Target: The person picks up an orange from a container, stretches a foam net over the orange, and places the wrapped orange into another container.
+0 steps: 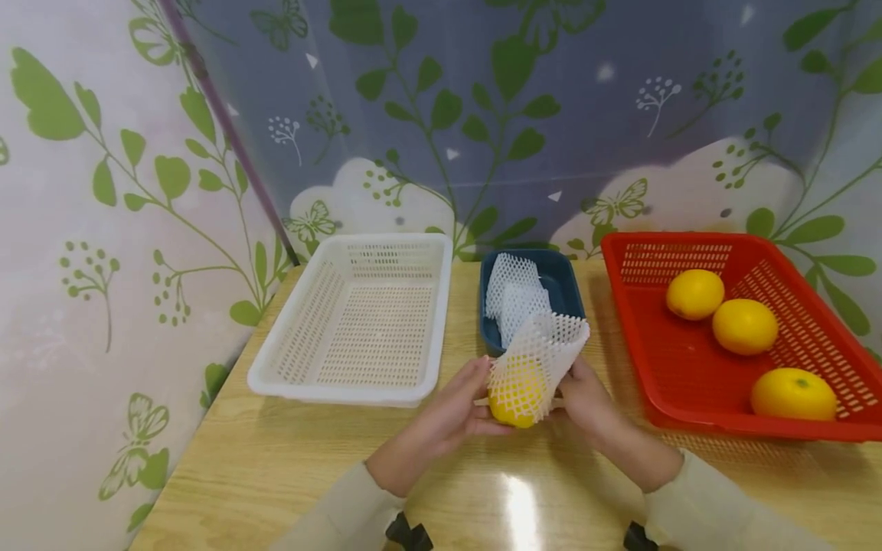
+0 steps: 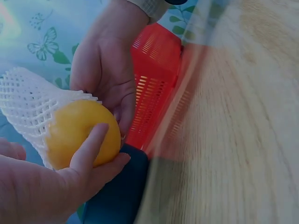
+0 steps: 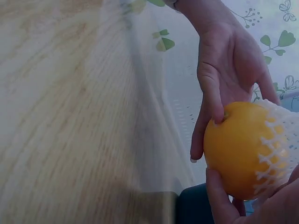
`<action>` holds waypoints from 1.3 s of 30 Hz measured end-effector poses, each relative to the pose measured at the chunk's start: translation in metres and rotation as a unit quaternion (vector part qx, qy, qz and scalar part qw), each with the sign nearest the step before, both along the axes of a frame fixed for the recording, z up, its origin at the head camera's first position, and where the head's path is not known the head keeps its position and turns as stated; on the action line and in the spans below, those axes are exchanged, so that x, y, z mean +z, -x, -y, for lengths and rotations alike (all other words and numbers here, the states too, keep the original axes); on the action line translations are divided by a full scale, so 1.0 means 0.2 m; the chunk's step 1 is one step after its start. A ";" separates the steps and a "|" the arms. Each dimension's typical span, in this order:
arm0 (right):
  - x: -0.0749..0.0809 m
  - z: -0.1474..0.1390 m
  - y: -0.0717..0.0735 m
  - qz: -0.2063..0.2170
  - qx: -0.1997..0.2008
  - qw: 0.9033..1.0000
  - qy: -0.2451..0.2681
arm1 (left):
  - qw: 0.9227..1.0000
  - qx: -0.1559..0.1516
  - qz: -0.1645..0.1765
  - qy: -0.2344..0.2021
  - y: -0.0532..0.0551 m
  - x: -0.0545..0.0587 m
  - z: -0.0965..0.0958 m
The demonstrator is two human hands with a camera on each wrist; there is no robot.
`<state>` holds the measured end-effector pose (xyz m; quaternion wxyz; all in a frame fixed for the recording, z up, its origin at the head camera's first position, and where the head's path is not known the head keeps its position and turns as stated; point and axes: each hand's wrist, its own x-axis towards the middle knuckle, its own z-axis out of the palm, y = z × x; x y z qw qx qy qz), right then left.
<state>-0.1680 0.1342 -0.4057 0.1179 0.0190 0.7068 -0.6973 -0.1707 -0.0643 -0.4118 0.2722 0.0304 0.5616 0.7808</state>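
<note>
The head camera looked forward and down across the table [image 1: 227,474], far enough back to take in the white basket [image 1: 375,337] and red basket [image 1: 678,363]. The left wrist camera faced rightward, close to the fruit [image 2: 74,128]; the right wrist camera, also close, faced leftward. All shared the left hand [image 1: 451,413] and right hand [image 1: 589,402].

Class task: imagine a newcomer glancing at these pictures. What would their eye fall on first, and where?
Probably the bright red basket on the right side of the table, with three yellow fruits inside. Next, near the middle, the left hand and right hand hold another yellow fruit, partly covered by a white foam net. The white basket on the left might come after.
</note>
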 end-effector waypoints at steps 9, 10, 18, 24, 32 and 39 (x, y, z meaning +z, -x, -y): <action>0.04 0.00 0.02 -0.026 -0.022 0.999 -0.032 | 0.999 0.013 0.025 -0.018 0.04 0.01 -0.03; 0.04 0.00 0.02 -0.025 -0.026 0.999 -0.033 | 0.999 0.012 0.024 -0.022 0.04 0.01 -0.03; 0.02 -0.02 0.03 0.006 -0.040 0.999 0.008 | 0.998 0.032 0.024 -0.044 0.04 0.01 -0.03; 0.01 -0.03 0.04 0.015 -0.054 0.997 0.056 | 0.997 0.044 0.017 -0.060 0.04 0.00 -0.03; 0.03 -0.03 0.04 0.024 -0.065 0.996 0.052 | 0.996 0.064 0.016 -0.058 0.04 -0.01 -0.03; -0.01 -0.02 0.04 0.027 -0.054 0.996 0.063 | 0.994 0.079 0.028 -0.063 0.03 -0.01 -0.05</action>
